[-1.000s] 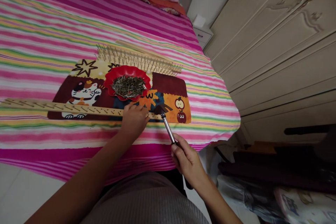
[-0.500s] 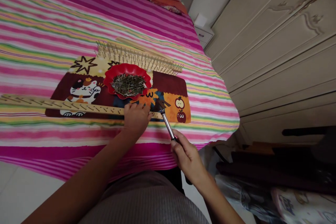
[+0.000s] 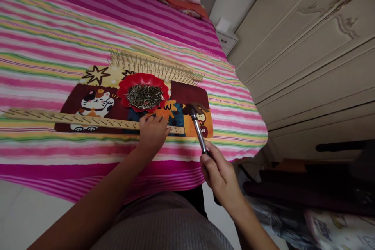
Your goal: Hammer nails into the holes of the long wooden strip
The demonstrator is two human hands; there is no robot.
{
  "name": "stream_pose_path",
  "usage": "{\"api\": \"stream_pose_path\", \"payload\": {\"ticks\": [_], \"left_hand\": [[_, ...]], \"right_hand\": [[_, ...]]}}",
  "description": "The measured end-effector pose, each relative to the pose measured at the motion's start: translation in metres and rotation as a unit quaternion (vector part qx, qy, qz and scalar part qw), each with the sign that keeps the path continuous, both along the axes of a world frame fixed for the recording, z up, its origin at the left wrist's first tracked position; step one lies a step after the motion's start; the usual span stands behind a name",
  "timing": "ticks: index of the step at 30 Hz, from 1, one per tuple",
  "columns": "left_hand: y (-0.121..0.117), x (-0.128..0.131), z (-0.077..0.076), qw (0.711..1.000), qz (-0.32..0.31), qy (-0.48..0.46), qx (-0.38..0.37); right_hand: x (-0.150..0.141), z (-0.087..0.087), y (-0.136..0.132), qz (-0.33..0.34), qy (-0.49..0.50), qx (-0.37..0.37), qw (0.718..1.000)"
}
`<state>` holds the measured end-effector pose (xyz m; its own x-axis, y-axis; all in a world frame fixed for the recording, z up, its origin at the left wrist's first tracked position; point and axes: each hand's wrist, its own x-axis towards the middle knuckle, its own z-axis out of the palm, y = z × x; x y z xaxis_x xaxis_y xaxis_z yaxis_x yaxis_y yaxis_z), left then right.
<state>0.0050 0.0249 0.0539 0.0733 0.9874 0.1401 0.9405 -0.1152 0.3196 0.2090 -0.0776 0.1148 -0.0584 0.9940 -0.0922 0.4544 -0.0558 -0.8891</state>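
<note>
My left hand (image 3: pixel 152 131) lies across a narrow wooden strip (image 3: pixel 117 123), its fingers bent over the far edge and holding it down. Small nails stick out along the strip, slanting. In my right hand (image 3: pixel 219 172) is a hammer (image 3: pixel 199 134) with a chrome shaft and dark grip. Its dark head is over the mat's apple pictures, right of the strip's end. Just beyond my left fingers stands a red scalloped bowl (image 3: pixel 122 86) full of loose nails (image 3: pixel 144 95). Under these lies a patterned mat (image 3: pixel 190 91) with a cat picture.
Behind the bowl lie wooden strips (image 3: pixel 155 66) with many nails standing up. A striped cloth (image 3: pixel 38 86) covers the bed-like surface. Folded textiles (image 3: pixel 181 2) are stacked at the back. A pale wardrobe (image 3: pixel 307 54) stands close on the right.
My right hand has moved the hammer to the right, away from the strip's end. My left hand stays on the strip. The view has shifted slightly.
</note>
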Motion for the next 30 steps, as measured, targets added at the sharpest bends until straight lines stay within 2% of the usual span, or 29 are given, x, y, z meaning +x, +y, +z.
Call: {"api": "stream_pose_path", "payload": {"ticks": [3, 7, 10, 12, 15, 17, 20, 26, 30], "left_hand": [[-0.001, 0.002, 0.0, 1.0, 0.004, 0.008, -0.011], [-0.005, 0.005, 0.005, 0.999, 0.004, 0.036, -0.013], [-0.005, -0.003, 0.018, 0.999, -0.019, 0.036, -0.032], [0.001, -0.017, 0.03, 0.998, -0.022, 0.025, -0.06], [0.022, -0.045, 0.048, 0.996, 0.042, 0.043, -0.068], [0.04, -0.06, 0.054, 0.99, 0.102, 0.071, -0.062], [0.064, -0.071, 0.051, 0.983, 0.132, 0.092, -0.085], [0.08, -0.068, 0.038, 0.992, 0.073, 0.09, -0.059], [0.086, -0.062, 0.033, 0.989, 0.053, 0.097, -0.093]], "right_hand": [[0.013, -0.011, 0.023, -0.036, -0.029, 0.034, 0.998], [0.043, -0.045, 0.073, -0.111, -0.156, 0.097, 0.977], [0.065, -0.075, 0.105, -0.159, -0.241, 0.093, 0.953], [0.075, -0.094, 0.115, -0.174, -0.262, 0.078, 0.946], [0.08, -0.113, 0.118, -0.176, -0.272, 0.075, 0.943], [0.08, -0.12, 0.116, -0.164, -0.277, 0.084, 0.943], [0.08, -0.122, 0.116, -0.15, -0.28, 0.1, 0.943], [0.082, -0.125, 0.117, -0.159, -0.287, 0.115, 0.937], [0.081, -0.125, 0.116, -0.155, -0.283, 0.128, 0.938]]}}
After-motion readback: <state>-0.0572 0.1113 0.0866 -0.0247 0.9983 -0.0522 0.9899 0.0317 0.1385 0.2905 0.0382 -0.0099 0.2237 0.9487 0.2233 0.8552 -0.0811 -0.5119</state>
